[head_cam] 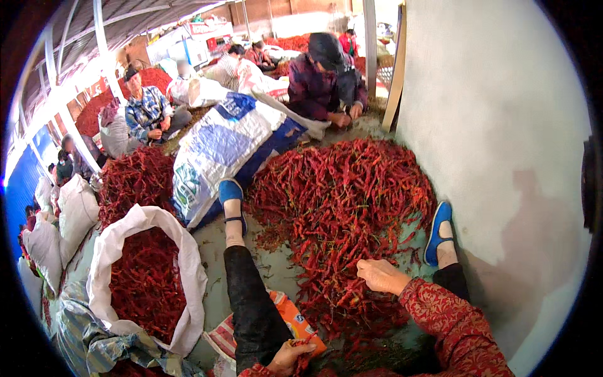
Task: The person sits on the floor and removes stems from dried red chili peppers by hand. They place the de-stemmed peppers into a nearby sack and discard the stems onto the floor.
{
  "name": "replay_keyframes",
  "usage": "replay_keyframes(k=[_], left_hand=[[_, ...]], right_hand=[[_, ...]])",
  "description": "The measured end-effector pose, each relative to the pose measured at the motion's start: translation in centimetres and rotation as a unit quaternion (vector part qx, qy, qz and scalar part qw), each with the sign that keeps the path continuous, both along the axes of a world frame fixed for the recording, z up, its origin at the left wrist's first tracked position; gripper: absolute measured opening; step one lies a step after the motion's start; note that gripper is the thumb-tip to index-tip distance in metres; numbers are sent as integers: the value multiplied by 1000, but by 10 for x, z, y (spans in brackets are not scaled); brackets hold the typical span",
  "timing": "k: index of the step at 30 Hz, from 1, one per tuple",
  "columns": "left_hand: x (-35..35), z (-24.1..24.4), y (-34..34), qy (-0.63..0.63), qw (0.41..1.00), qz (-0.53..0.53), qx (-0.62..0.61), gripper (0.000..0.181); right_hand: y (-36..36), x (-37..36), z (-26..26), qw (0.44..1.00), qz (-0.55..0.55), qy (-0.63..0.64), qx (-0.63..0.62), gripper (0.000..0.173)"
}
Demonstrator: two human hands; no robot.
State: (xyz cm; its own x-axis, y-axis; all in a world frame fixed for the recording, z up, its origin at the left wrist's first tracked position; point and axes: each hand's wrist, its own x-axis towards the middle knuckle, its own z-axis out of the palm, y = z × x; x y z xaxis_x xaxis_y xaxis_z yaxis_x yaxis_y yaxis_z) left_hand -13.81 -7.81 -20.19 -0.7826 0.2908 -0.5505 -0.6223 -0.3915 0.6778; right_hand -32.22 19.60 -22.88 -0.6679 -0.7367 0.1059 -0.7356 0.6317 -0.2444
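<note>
Between my outstretched legs lies a heap of dried red chili peppers, many with pale stems. My left hand, low in the view by my left thigh, is closed around a few dried chilies. Over the near part of the heap is my right hand, its fingers curled. Whether anything sits between those fingertips is hidden. To my left stands a white woven sack with a rolled-down rim, with red chilies inside. Under my left leg shows an orange printed bag.
A pale wall closes off the right side. A filled blue-and-white sack lies beyond my left foot. One person in a dark cap sits across the heap; another in a patterned jacket sits farther left. White sacks line the left.
</note>
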Motion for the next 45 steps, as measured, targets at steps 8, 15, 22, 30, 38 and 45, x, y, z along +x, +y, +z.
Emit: replay_keyframes(k=[8, 15, 22, 30, 38, 45], left_hand=[[8, -37, -14, -65, 998, 2, 22, 12], [14, -29, -16, -14, 997, -29, -65, 31], [15, -27, 8, 23, 997, -72, -2, 28], [5, -56, 38, 18, 991, -19, -130, 29], [1, -41, 35, -57, 998, 4, -41, 15], [-2, -56, 41, -82, 994, 70, 3, 17]], right_hand=[[-23, 61, 78, 985, -170, 27, -17, 24], [-21, 133, 48, 970, -205, -112, 68, 27], [-51, 175, 49, 691, -341, -510, -383, 19], [-62, 198, -17, 735, -307, -547, -257, 24], [-60, 198, -39, 802, -264, -471, -256, 33], [-63, 194, -38, 836, -269, -430, -209, 28]])
